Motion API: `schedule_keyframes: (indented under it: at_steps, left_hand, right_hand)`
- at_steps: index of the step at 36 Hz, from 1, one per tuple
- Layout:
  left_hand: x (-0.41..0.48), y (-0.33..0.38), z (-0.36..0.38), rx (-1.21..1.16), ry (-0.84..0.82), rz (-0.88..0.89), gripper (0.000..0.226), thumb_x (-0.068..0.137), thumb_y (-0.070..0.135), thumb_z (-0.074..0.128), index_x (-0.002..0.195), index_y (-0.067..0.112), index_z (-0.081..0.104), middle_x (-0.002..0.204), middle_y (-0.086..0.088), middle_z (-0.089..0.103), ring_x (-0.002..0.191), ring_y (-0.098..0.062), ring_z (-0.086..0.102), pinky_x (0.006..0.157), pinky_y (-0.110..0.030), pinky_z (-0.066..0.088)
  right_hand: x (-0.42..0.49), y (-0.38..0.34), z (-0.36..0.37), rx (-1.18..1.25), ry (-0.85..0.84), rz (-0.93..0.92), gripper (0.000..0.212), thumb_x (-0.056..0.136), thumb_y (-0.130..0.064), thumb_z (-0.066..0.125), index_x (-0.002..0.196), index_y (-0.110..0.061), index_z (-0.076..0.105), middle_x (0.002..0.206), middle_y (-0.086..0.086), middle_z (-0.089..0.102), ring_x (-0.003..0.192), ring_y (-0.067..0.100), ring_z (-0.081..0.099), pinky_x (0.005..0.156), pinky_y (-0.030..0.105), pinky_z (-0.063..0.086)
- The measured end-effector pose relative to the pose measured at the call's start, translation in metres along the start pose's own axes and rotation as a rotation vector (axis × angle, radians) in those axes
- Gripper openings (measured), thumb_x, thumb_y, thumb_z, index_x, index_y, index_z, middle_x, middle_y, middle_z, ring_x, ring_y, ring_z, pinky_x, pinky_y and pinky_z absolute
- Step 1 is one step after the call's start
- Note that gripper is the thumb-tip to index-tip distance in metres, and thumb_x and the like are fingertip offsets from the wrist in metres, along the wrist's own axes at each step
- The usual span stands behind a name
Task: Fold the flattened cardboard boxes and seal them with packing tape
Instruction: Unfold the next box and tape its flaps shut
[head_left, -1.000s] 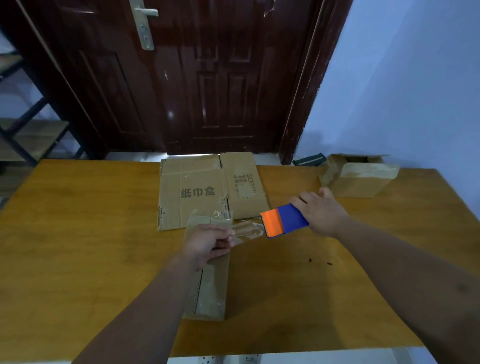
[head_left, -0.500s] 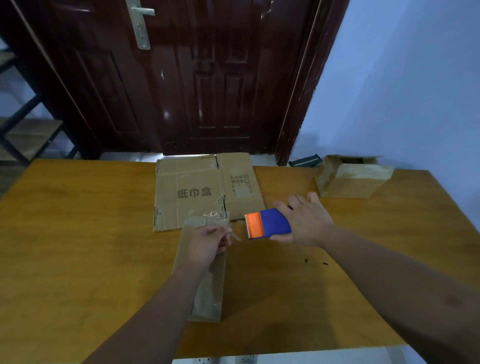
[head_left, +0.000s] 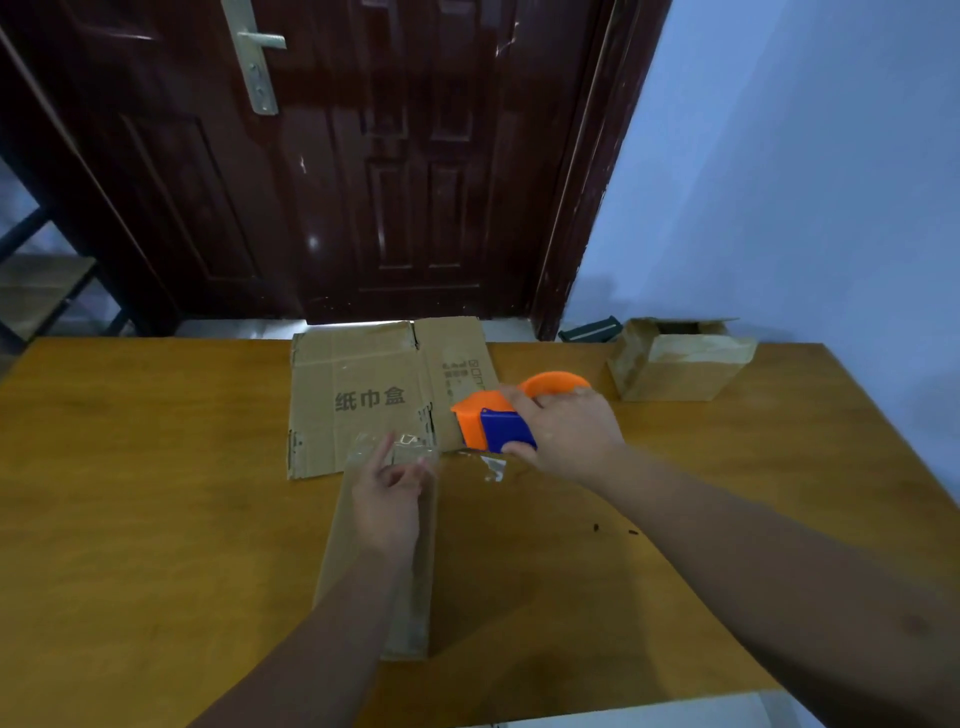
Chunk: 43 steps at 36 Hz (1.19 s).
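A long narrow folded cardboard box (head_left: 415, 582) lies lengthwise in front of me on the wooden table (head_left: 156, 519), with clear tape over its top. My left hand (head_left: 389, 499) rests flat on its far end, fingers spread and holding nothing. My right hand (head_left: 563, 431) grips an orange and blue tape dispenser (head_left: 493, 421) just right of the box's far end. A short tail of clear tape (head_left: 491, 467) hangs below the dispenser. A flattened cardboard box (head_left: 363, 395) with printed characters lies beyond.
A small assembled box (head_left: 680, 364) with its top open stands at the table's back right. A dark green object (head_left: 589, 330) lies beside it near the wall. A dark door stands behind the table, and shelving is at far left.
The tape strip between my hands is no longer stretched. My left hand let go of it and laid flat on the box. My right hand tilted the dispenser up, showing its orange ring.
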<state>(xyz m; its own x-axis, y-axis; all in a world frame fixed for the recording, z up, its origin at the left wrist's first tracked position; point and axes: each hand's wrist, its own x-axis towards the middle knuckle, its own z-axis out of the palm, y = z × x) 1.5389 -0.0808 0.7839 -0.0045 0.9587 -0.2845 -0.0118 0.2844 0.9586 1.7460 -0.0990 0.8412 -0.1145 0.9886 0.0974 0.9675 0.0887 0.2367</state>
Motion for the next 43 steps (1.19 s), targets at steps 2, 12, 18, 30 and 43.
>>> schedule_keyframes:
  at_steps: [2,12,18,30,43]
  left_hand:
    - [0.003,-0.004,-0.001,0.054,0.062,0.013,0.035,0.088,0.021,0.067,0.119,0.033,0.059,0.089,0.009,0.072,0.086,-0.001,0.066,0.078,-0.022,0.050]
    - [-0.004,-0.004,0.007,0.151,0.141,0.215,0.013,0.091,0.018,0.062,0.084,0.028,0.063,0.080,0.010,0.065,0.076,-0.003,0.061,0.067,-0.020,0.045]
    - [-0.005,-0.003,0.012,0.229,0.116,0.316,0.007,0.091,0.012,0.061,0.092,0.017,0.066,0.088,0.002,0.065,0.081,-0.009,0.060,0.069,-0.015,0.042]
    - [-0.006,-0.003,0.022,0.345,0.124,0.416,0.021,0.088,0.005,0.065,0.107,0.006,0.071,0.113,-0.004,0.064,0.105,-0.017,0.059,0.091,-0.036,0.051]
    - [-0.014,-0.010,0.023,0.804,-0.082,0.677,0.062,0.079,-0.007,0.063,0.137,-0.005,0.043,0.136,-0.023,0.049,0.125,-0.039,0.047,0.107,-0.048,0.036]
  right_hand:
    - [0.000,-0.005,-0.002,0.028,0.002,0.011,0.074,0.091,-0.063,0.043,0.148,-0.022,0.024,0.093,0.001,0.068,0.077,0.017,0.063,0.058,0.027,0.034]
    - [0.007,-0.038,-0.005,0.207,-0.045,0.090,0.059,0.096,-0.039,0.043,0.146,-0.025,0.015,0.113,0.010,0.058,0.094,0.026,0.060,0.066,0.036,0.052]
    - [0.009,-0.063,0.000,0.299,-0.063,0.116,0.045,0.094,-0.026,0.045,0.132,-0.024,0.021,0.110,0.014,0.054,0.092,0.033,0.056,0.063,0.041,0.049]
    - [-0.002,-0.081,0.010,0.446,-0.094,0.077,0.062,0.095,-0.015,0.042,0.147,-0.040,0.020,0.106,0.016,0.040,0.092,0.037,0.050,0.068,0.042,0.045]
    - [0.004,-0.072,0.011,0.544,-0.079,0.077,0.063,0.095,-0.014,0.050,0.148,-0.038,0.025,0.112,0.012,0.032,0.101,0.029,0.043,0.081,0.038,0.047]
